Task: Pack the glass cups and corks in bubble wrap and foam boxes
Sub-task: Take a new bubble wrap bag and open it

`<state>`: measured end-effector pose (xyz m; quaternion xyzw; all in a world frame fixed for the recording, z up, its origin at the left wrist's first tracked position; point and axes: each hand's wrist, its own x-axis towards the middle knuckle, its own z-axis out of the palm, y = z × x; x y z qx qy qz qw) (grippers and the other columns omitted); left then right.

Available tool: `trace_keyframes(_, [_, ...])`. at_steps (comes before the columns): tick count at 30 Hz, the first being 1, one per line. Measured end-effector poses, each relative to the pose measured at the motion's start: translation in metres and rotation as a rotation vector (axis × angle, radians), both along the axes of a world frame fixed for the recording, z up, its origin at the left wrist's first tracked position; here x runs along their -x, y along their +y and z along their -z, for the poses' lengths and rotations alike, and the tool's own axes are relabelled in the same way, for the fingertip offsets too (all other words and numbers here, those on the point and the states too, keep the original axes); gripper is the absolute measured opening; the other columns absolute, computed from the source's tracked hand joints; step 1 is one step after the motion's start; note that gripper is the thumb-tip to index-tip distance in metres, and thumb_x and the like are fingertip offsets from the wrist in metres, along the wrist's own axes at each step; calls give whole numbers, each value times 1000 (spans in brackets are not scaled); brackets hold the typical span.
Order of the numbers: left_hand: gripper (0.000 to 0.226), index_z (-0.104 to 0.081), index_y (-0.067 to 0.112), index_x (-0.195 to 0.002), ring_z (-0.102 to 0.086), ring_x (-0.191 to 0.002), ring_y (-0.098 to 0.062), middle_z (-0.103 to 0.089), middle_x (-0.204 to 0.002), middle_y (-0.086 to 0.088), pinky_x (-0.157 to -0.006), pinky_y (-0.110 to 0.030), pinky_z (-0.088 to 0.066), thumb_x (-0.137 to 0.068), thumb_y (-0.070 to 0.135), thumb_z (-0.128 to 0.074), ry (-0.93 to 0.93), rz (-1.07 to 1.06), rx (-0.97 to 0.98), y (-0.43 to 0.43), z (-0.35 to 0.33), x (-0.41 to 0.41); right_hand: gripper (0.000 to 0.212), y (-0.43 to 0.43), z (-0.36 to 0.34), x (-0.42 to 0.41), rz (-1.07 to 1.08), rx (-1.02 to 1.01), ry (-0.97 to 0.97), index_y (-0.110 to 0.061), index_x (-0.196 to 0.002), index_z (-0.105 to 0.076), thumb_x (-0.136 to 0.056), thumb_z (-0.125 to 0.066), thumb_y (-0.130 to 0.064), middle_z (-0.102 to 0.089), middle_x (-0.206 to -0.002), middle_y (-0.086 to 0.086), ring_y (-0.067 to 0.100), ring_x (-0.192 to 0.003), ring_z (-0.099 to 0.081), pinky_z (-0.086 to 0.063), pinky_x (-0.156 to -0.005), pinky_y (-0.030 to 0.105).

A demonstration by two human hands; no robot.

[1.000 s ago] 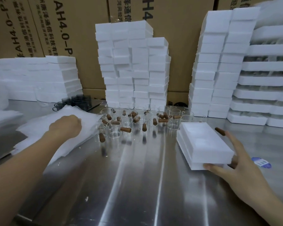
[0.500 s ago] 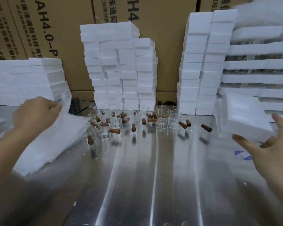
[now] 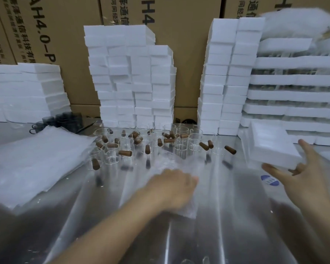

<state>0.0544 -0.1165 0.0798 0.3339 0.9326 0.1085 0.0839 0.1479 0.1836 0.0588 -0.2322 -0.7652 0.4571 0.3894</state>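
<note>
Left arm: reaches in from the lower left, forearm angled up towards the middle of the steel surface [image 3: 227, 231].
Left grip: the left hand [image 3: 171, 189] lies knuckles up, wrist bent slightly, fingers curled down and clamped on a bubble wrap sheet [image 3: 166, 162]; the hand is motion-blurred, so single fingers are hard to tell.
Bubble wrap sheet: translucent, lying flat on the surface under and ahead of the left hand, its far edge just short of the cups.
Right arm: enters from the lower right, palm turned left and upward.
Right grip: the right hand [image 3: 299, 180] is spread apart, thumb pointing left below the near edge of a foam box [image 3: 271, 147], forefinger straight up beside its right corner, two fingers bent beneath; whether they bear the box I cannot tell.
Foam box: white, closed, tilted, at the right edge of the surface, near corner at the right fingertips.
Glass cups [image 3: 181, 147]: clear, upright, clustered mid-surface before the foam stacks.
Corks [image 3: 125, 153]: brown, scattered among and on the cups; three lie apart to the right.
Bubble wrap pile [image 3: 36, 159]: stacked sheets at left.
Foam box stacks [image 3: 130, 77]: two tall columns behind the cups, lower piles left, trays right.
Cardboard cartons [image 3: 179, 25]: printed, behind everything.
Blue label [image 3: 270, 180]: stuck on the surface beside the right thumb.
</note>
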Motion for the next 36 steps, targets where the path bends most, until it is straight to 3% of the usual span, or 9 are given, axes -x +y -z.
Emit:
trace_keyframes(2, [50, -38, 25, -161, -24, -160, -39, -31, -171, -11, -128, -56, -25, -115, 42, -27, -6, 19, 91, 17, 27, -4, 113, 8, 5, 1, -13, 1, -72, -58, -151, -22, -69, -97, -37, -68, -117, 1, 28, -112, -66, -51, -103, 60])
trace_keyframes(4, [57, -22, 31, -168, -4, -166, -32, -10, -179, -5, -133, -55, -9, -114, 48, -19, -21, 30, 71, 21, 34, -2, 116, 15, 9, 3, -21, -7, -157, -57, -152, -20, -69, -98, -35, -67, -116, 5, 30, -109, -65, -50, -102, 59])
trace_keyframes(7, [40, -53, 34, -139, -47, -146, -35, -50, -158, -9, -119, -56, -39, -113, 48, -25, -44, 9, -98, 24, 15, 21, 118, 20, 11, 5, -22, -17, -230, -52, -156, -21, -69, -99, -33, -67, -115, 9, 35, -110, -64, -48, -98, 54])
trace_keyframes(11, [35, -61, 32, -143, -64, -124, -27, -64, -143, 2, -104, -49, -54, -111, 33, -46, 177, -158, -292, 37, -23, 81, 120, 24, 15, 4, -12, -41, -287, -39, -161, -25, -67, -99, -30, -64, -132, 20, 35, -109, -59, -42, -87, 45])
trace_keyframes(15, [39, -59, 18, -141, -54, -126, -32, -61, -135, -8, -102, -49, -49, -103, 18, -56, 396, -308, -92, 51, -31, 135, 120, 28, 22, 3, -6, -81, -319, -34, -163, -26, -67, -100, -28, -58, -142, 15, 31, -109, -54, -40, -84, 42])
trace_keyframes(19, [34, -64, 15, -130, -46, -135, -33, -58, -135, -11, -111, -51, -39, -101, 30, -59, 465, -379, 82, 59, -18, 168, 119, 35, 26, 5, -12, -86, -316, -36, -162, -26, -68, -99, -27, -57, -145, 11, 24, -105, -50, -41, -86, 43])
trace_keyframes(22, [40, -64, 15, -134, -42, -141, -33, -58, -140, -11, -116, -53, -34, -102, 39, -59, 480, -388, 122, 60, -8, 183, 119, 37, 25, 7, -21, -94, -317, -36, -162, -26, -69, -99, -25, -57, -144, 13, 24, -104, -49, -41, -86, 43])
trace_keyframes(29, [28, -66, 16, -125, -43, -138, -31, -59, -134, -9, -114, -50, -33, -98, 22, -63, 518, -386, 192, 60, -6, 196, 112, 31, 22, 6, -33, -119, -331, -36, -161, -29, -72, -96, -23, -55, -119, 2, 25, -102, -50, -40, -87, 44])
trace_keyframes(36, [19, -67, 20, -118, -48, -131, -29, -63, -125, -5, -108, -47, -38, -100, 20, -65, 539, -369, 136, 61, -6, 188, 104, 27, 22, 3, -48, -118, -323, -42, -157, -32, -75, -94, -22, -58, -116, -2, 25, -102, -54, -42, -84, 41])
